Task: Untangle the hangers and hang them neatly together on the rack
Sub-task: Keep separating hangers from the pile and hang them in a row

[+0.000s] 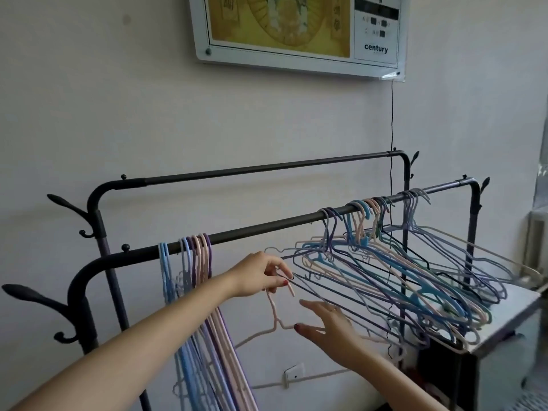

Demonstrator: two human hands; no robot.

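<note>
A dark metal rack has a near bar (267,228) running from lower left to upper right. A neat bunch of blue, purple and pink hangers (189,277) hangs at its left end. A tangled bunch of hangers (400,277) hangs at the right, splayed out sideways over a white surface. My left hand (261,275) pinches the hook of a pale pink hanger (274,315) together with a dark hanger wire, below the bar. My right hand (329,324) is open under the tangle, its fingers touching the pink hanger's shoulder.
A second rack bar (267,169) runs behind, close to the wall. Curved coat hooks (69,207) stick out at the rack's left end. A white table or cabinet (510,327) stands under the tangle. A framed wall clock (296,31) with a cable hangs above.
</note>
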